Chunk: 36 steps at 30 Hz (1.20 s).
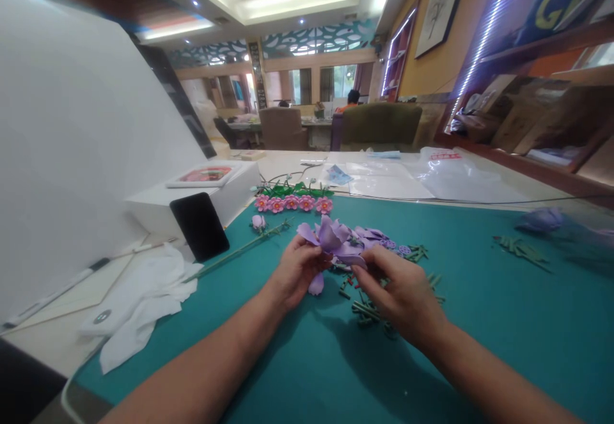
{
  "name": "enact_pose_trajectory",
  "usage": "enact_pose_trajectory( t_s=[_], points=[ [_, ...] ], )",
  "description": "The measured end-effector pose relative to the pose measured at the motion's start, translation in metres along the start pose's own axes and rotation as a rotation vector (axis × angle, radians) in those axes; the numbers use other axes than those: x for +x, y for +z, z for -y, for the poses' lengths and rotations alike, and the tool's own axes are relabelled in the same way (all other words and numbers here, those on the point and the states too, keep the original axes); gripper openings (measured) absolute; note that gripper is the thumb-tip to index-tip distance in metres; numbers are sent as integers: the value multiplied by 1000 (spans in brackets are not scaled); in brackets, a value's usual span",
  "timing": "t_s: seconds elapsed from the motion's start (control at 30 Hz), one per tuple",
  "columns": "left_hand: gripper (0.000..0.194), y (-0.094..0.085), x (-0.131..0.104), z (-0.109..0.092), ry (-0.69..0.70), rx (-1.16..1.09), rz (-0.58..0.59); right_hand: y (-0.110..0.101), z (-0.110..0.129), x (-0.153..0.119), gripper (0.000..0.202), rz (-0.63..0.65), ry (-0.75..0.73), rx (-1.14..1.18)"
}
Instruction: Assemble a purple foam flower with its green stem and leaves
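A purple toy flower (332,235) with several spread petals is held up over the green mat (480,347). My left hand (298,270) is closed around its base, the fingertips partly hidden by petals. My right hand (400,290) pinches one of its lower petals between thumb and fingers. Behind the flower lie loose purple pieces (387,243). Below and beside my right hand are scattered dark green stick-like pieces (367,311), some hidden by the hand. To the left lies a green stem (244,247), with a pale purple bud (258,222) near it.
A row of pink flowers (291,203) lies at the mat's back edge. A black phone (200,226) leans against a white box (235,184). Crumpled white tissue (144,302) covers the left edge. At right are green pieces (522,249) and a blurred purple flower (542,220).
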<state>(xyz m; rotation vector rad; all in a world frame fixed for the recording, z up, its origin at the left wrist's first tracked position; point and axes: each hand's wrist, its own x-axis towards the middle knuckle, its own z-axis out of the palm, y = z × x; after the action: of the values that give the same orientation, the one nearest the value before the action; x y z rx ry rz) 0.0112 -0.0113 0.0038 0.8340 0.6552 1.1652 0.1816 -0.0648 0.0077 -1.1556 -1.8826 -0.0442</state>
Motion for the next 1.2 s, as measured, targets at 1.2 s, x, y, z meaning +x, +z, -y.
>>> enact_pose_trajectory(
  t_s=[1.2],
  points=[
    [31, 12, -11, 13, 108, 50, -55, 15, 5, -6, 26, -120, -179, -281]
  ],
)
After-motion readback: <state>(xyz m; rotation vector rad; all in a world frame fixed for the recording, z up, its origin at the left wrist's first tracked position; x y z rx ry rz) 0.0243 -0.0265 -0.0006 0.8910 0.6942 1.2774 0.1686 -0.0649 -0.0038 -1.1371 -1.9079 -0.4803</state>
